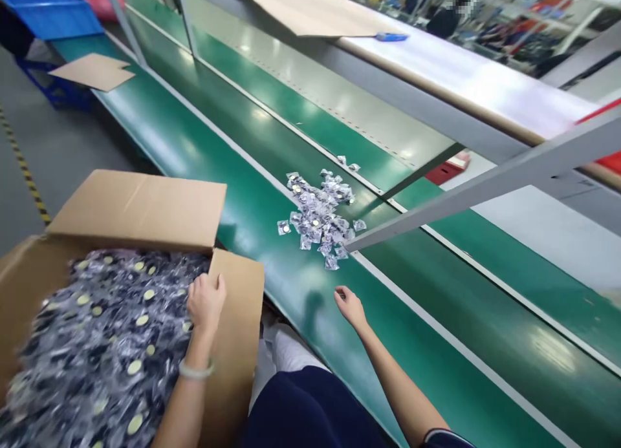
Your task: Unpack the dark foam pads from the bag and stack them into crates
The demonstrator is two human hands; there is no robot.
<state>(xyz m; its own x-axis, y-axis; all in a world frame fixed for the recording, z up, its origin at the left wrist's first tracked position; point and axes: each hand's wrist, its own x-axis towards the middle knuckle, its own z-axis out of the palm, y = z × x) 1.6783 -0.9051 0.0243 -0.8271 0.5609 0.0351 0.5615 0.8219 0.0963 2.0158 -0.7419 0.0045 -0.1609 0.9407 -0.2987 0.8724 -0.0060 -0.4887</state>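
Note:
My left hand (206, 300) is closed, with its fingers curled downward at the right inner side of an open cardboard box (237, 325). Anything inside that grip is hidden. Small clear plastic packets (140, 319), with dark parts and pale yellow round pieces, fill the box. Over the green conveyor belt (194, 144), my right hand (350, 307) is loosely curled, and nothing shows between its fingers. Beyond it lies a loose pile of similar small clear packets (317, 212), spread across the pale dividing strip, with a few strays around the edges.
A grey metal post (466, 186) slants down to the belt beside the pile. Above runs a white shelf (460, 66) carrying a cardboard sheet (305, 8) and a blue cutter (392, 37). A cardboard piece (94, 72) and a blue bin (53, 11) are at the far left.

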